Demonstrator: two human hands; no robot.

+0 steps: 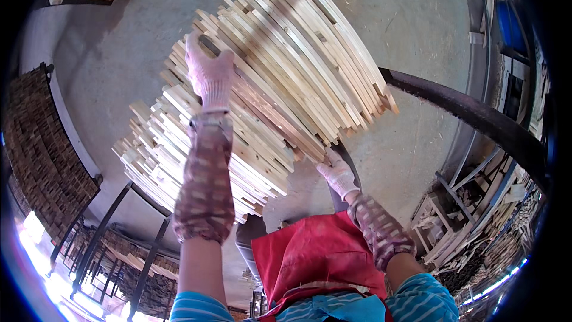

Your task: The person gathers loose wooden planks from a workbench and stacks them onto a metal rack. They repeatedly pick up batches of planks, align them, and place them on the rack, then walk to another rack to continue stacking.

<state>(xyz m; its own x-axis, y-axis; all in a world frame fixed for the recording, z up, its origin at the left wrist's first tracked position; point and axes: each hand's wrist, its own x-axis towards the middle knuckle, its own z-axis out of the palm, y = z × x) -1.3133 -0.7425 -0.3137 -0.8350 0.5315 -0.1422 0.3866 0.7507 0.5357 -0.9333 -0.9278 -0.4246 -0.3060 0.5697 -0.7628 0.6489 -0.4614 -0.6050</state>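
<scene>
Nearest the camera, a red apron is hanging between two patterned sleeves. Further out, the left hand is lying on top of the bundle of pale wooden slats, gloved fingers curling over its upper edge. Those slats are running long from lower left to upper right, across both forearms. At the bundle's lower right end, the right hand is pressing up from beneath; its grip is probably closed, though hidden.

a woodworking workshop or timber yard: a bare concrete floor, stacks of pale sawn wooden slats, dark piled timber on metal racks, and offcuts heaped along the wall.
</scene>
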